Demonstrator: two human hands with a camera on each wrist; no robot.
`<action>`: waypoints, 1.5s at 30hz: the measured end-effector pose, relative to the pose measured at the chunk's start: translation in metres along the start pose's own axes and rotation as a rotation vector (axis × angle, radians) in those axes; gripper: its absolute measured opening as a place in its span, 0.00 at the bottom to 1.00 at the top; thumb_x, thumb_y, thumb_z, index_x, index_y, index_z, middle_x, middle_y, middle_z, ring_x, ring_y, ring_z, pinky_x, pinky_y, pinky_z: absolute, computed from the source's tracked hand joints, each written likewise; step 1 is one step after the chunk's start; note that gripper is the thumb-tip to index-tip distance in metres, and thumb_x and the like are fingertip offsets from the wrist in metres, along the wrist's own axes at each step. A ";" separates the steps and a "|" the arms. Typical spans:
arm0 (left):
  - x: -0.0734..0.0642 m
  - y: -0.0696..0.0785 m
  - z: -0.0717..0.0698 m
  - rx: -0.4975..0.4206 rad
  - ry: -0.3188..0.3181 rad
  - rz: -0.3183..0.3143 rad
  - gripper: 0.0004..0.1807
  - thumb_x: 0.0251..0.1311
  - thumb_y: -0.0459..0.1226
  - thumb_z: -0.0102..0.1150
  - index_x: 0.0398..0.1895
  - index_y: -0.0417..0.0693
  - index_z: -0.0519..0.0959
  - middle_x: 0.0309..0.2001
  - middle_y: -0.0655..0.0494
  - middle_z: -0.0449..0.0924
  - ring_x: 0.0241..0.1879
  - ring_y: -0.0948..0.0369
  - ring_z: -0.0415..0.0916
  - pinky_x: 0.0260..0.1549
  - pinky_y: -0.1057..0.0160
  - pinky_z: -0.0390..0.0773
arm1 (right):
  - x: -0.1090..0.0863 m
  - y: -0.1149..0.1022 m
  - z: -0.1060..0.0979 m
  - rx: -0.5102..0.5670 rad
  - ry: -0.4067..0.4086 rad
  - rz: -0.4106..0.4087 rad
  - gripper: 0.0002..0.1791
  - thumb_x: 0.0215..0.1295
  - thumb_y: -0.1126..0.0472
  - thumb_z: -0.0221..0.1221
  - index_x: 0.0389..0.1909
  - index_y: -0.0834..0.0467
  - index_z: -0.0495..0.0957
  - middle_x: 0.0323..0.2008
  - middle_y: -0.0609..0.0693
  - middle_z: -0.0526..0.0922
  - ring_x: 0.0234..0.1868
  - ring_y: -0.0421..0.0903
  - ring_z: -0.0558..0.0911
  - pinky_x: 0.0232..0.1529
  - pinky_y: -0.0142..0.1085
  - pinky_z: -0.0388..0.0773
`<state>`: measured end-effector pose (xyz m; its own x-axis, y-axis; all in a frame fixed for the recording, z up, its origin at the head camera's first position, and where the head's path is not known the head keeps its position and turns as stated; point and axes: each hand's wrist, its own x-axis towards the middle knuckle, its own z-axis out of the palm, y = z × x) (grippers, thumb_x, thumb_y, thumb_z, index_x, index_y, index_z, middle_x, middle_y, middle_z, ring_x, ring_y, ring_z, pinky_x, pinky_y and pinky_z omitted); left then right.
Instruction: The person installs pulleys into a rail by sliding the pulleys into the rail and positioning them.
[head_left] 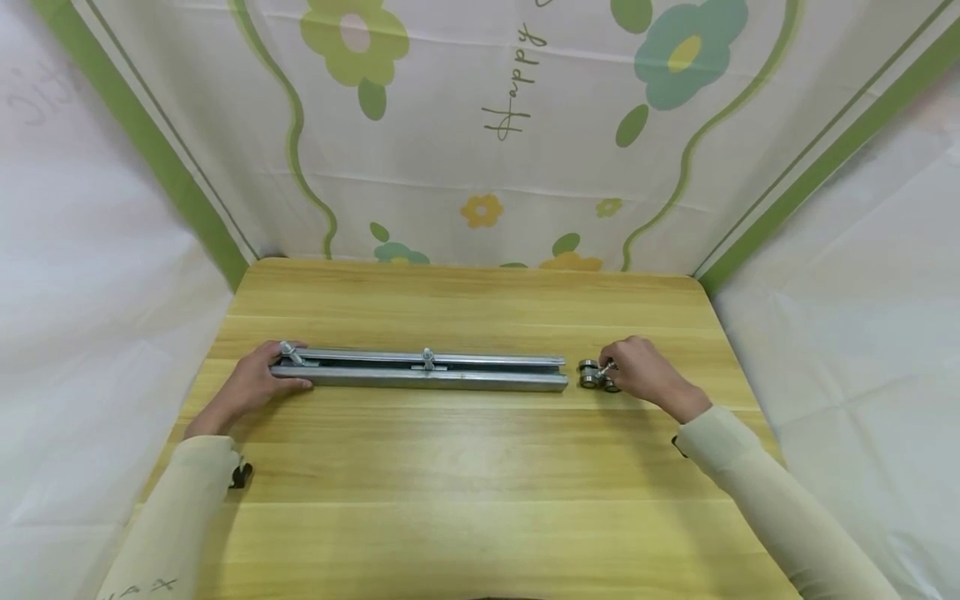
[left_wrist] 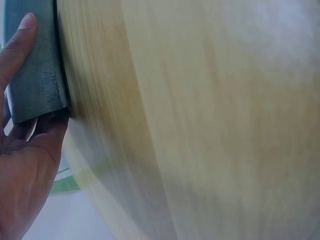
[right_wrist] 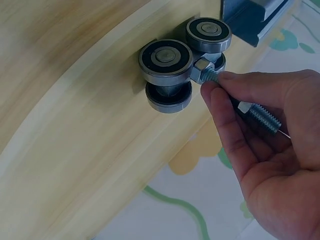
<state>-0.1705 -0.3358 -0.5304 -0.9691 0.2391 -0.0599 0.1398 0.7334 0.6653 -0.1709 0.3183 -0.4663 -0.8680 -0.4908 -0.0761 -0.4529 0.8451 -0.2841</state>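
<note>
A long metal channel rail (head_left: 450, 381) lies across the wooden table, its slot facing up. Two threaded bolts stick up from the slot: one bolt (head_left: 428, 358) near the middle, another bolt (head_left: 291, 353) leaning at the left end. My left hand (head_left: 251, 382) grips that left end, thumb along the near wall (left_wrist: 37, 75) and fingers around the end. Just beyond the rail's right end, my right hand (head_left: 643, 369) pinches the threaded bolt (right_wrist: 265, 117) of a roller trolley (right_wrist: 167, 65) between thumb and fingers. The trolley's bearing wheels point toward the rail's open end.
The wooden table (head_left: 450, 467) has rounded far corners. Behind it hangs a white cloth (head_left: 450, 158) printed with flowers, and white sheets (head_left: 862, 275) enclose both sides. Bare wood lies in front of the rail.
</note>
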 end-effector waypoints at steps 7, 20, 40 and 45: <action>-0.001 0.001 -0.001 -0.022 -0.003 0.007 0.39 0.57 0.42 0.81 0.69 0.39 0.76 0.64 0.28 0.75 0.66 0.31 0.69 0.63 0.29 0.66 | 0.008 -0.009 0.002 -0.006 0.008 -0.030 0.10 0.62 0.78 0.65 0.39 0.65 0.90 0.37 0.57 0.91 0.28 0.39 0.84 0.29 0.37 0.82; -0.001 0.003 -0.002 -0.036 -0.006 -0.003 0.39 0.57 0.42 0.81 0.69 0.38 0.75 0.64 0.29 0.75 0.67 0.31 0.68 0.64 0.29 0.66 | 0.020 -0.029 0.005 0.024 -0.018 -0.040 0.08 0.63 0.76 0.67 0.40 0.64 0.89 0.38 0.56 0.91 0.30 0.40 0.86 0.30 0.36 0.84; -0.002 0.002 -0.002 -0.023 0.002 0.015 0.38 0.57 0.42 0.81 0.68 0.38 0.76 0.63 0.28 0.75 0.66 0.30 0.69 0.63 0.28 0.66 | 0.039 -0.050 0.009 0.018 -0.032 -0.077 0.07 0.64 0.74 0.68 0.40 0.63 0.90 0.38 0.55 0.91 0.31 0.40 0.86 0.31 0.35 0.85; -0.002 0.003 -0.002 -0.027 -0.001 0.014 0.38 0.57 0.42 0.81 0.68 0.38 0.76 0.63 0.28 0.75 0.66 0.30 0.68 0.63 0.28 0.66 | 0.044 -0.058 0.009 0.011 -0.033 -0.094 0.07 0.64 0.74 0.68 0.41 0.63 0.90 0.38 0.55 0.92 0.32 0.42 0.88 0.32 0.35 0.85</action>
<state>-0.1685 -0.3350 -0.5265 -0.9670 0.2498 -0.0508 0.1480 0.7126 0.6858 -0.1812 0.2454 -0.4622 -0.8146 -0.5745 -0.0805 -0.5293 0.7928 -0.3023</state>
